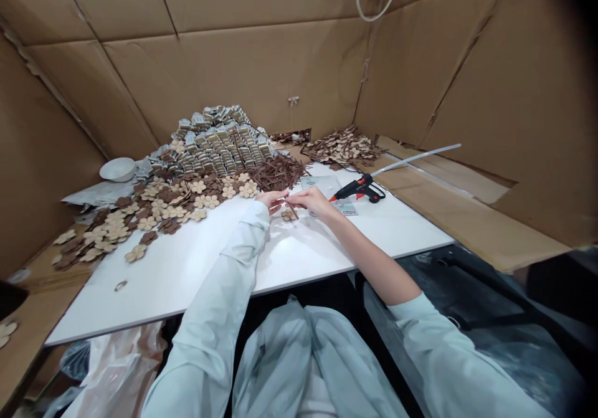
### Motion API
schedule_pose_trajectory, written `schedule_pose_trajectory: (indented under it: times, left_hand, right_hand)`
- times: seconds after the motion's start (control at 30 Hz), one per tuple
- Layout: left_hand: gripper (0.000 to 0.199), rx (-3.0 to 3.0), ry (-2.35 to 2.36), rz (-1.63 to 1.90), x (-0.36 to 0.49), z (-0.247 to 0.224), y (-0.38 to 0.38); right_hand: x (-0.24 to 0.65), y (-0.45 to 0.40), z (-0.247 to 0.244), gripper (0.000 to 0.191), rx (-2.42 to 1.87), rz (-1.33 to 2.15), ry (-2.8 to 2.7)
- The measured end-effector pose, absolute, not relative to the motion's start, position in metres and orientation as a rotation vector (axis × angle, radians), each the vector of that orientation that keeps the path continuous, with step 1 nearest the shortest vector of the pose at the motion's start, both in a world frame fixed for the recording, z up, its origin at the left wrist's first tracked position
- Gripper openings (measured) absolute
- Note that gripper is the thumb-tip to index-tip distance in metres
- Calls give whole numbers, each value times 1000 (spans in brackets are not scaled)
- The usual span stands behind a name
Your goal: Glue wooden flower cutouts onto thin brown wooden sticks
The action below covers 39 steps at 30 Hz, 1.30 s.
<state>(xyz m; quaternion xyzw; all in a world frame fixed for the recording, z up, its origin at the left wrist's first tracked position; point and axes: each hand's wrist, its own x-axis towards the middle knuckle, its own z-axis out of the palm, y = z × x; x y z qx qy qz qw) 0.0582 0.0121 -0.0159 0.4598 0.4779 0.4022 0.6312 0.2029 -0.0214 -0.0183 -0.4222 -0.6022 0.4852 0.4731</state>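
Note:
Over the white table, my left hand [272, 200] and my right hand [312, 201] meet at the fingertips. Between them is a thin brown strip [293, 211], slanting down toward me. My right thumb and fingers pinch it near its upper end, and the closed fingertips of my left hand are on that same end. Just under the strip is a tan flower-shaped piece [287, 215], partly covered by it. A black and orange glue gun [357, 189] with a long translucent glue stick lies right of my right hand, its orange nozzle pointing toward the wrist.
Left are piled brown and tan flower pieces [159, 209]; behind them, stacked small metallic-looking pieces [219, 144]. Brown strips [280, 172] lie beyond my hands, more pieces [346, 147] at back right. A white bowl [118, 169] stands far left. Cardboard walls [243, 75] enclose the table [187, 268].

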Motion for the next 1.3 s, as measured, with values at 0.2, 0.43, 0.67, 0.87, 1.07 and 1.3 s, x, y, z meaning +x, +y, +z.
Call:
schedule_pose_trajectory:
  times: [0.2, 0.43, 0.67, 0.87, 1.07, 1.3]
  left_hand:
    - [28, 1070, 1138, 876, 58, -16, 11]
    - [11, 1554, 1590, 798, 51, -32, 12]
    - [13, 1697, 1681, 564, 58, -25, 3]
    - [13, 1762, 1610, 627, 56, -34, 5]
    - [19, 1588, 1345, 716, 54, -47, 14]
    - [18, 1143, 1146, 898, 60, -29, 3]
  right_hand:
    - [213, -25, -18, 28, -1150, 1087, -1559]
    - [228, -27, -22, 29, -1353, 979, -1605]
    - [225, -28, -25, 28, -1461, 752, -1758]
    - [221, -32, -26, 24, -1456, 674, -1870]
    - [221, -33, -27, 25, -1451, 689, -1893]
    - [223, -30, -27, 26, -1390, 790, -1743]
